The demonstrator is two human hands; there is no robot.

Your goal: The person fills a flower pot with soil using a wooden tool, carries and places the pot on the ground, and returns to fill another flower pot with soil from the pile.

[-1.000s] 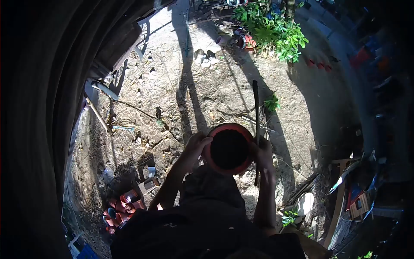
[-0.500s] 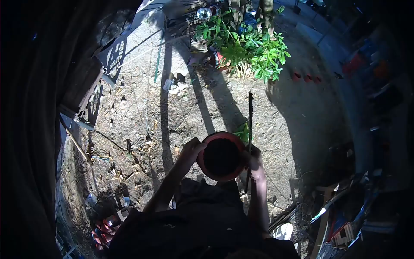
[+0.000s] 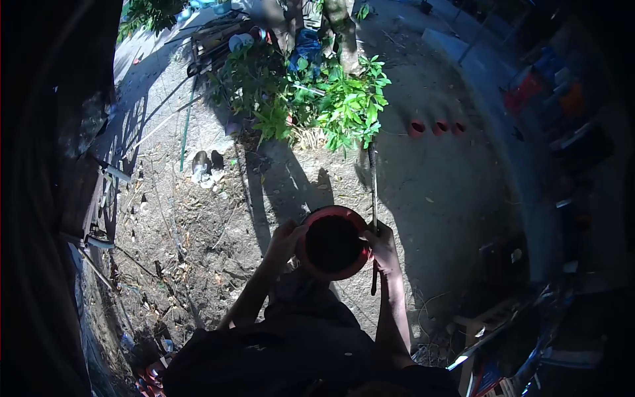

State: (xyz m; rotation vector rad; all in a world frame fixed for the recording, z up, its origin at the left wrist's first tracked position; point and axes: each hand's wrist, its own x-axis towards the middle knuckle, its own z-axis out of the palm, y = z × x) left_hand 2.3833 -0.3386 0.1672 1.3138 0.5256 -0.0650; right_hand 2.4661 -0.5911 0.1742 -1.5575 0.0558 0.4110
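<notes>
A round, reddish plant pot is held in front of my body, with dark contents that look like soil. My left hand is closed on the left side of its rim, thumb over the edge. On the opposite side my right hand grips the rim, thumb inside. A long, thin dark stick runs upright through the same right hand, its lower end sticking out below.
Leafy green plants grow round a tree trunk ahead. Three small red pots lie on shaded ground to the right. Dry leaves litter the ground at left. A wooden frame stands at lower right, more red pots at lower left.
The view has swung right and moved forward, so the plants and the small red pots now sit further left. Both hands still hold the pot; the stick remains in my right hand.
</notes>
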